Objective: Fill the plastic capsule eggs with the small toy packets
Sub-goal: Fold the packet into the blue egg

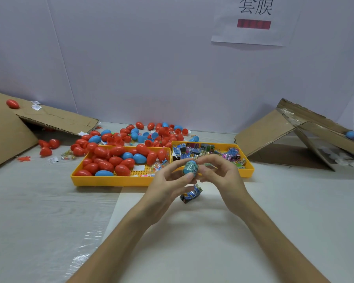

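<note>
Blue egg [186, 170] is pinched between both hands, the left hand [168, 181] steadying it so the right hand [223, 174] can seemingly press a packet [193, 166] in

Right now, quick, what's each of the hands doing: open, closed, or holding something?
Left hand: holding the blue egg between thumb and fingers.
Right hand: pinching the same blue egg from the other side.
</note>
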Motion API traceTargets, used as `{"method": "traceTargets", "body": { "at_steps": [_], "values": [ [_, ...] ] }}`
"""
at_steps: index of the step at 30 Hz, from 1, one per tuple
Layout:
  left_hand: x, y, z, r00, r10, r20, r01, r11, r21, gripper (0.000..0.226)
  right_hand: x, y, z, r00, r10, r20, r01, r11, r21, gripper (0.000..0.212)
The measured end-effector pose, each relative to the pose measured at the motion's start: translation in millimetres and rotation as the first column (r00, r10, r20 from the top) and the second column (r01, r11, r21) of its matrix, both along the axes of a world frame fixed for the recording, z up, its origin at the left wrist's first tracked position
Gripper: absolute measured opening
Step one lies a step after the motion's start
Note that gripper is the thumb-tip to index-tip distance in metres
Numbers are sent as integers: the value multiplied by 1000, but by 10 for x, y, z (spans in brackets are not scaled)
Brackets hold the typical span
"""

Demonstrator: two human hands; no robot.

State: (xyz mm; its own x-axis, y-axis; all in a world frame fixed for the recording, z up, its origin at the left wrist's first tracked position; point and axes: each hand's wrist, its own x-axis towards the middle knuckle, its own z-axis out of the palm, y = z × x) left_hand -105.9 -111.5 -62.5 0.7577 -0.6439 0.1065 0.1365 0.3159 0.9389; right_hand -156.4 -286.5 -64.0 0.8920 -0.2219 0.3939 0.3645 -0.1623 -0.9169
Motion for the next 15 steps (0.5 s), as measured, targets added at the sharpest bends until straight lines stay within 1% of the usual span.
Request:
{"method": "traceTargets", "body": {
  "at_steps": [2, 4, 8, 10, 12, 13, 15],
  "values": [
    [-11, -3, 3, 1000, 3, 9, -3, 1000, 6, 45, 8, -11, -3, 1000, 14, -13, -13, 1000, 15, 8],
    [-19, -1, 14, 1000, -5, 17, 5, 1000, 13, 44, 12, -29, -12, 999, 48, -26, -47, 999, 27, 9],
    [-33, 6, 33, 999, -35, 21, 34, 999, 16, 41, 6, -40, -8, 989, 135, -66, -130, 989, 69, 23],
    [-38, 8, 41, 999, -39, 15, 39, 999, 11, 38, 11, -39, -13, 985, 153, -79, -146, 986, 86, 35],
    [-43, 10, 46, 999, -41, 13, 41, 999, 9, 34, 12, -40, -24, 982, 161, -94, -152, 984, 96, 42],
    [-45, 13, 49, 999, -43, 16, 43, 999, 10, 32, 13, -38, -27, 981, 165, -102, -155, 983, 98, 42],
    [-49, 22, 50, 998, -62, 29, 62, 998, 7, 30, 9, -28, -20, 979, 165, -118, -153, 983, 104, 32]
  ]
}}
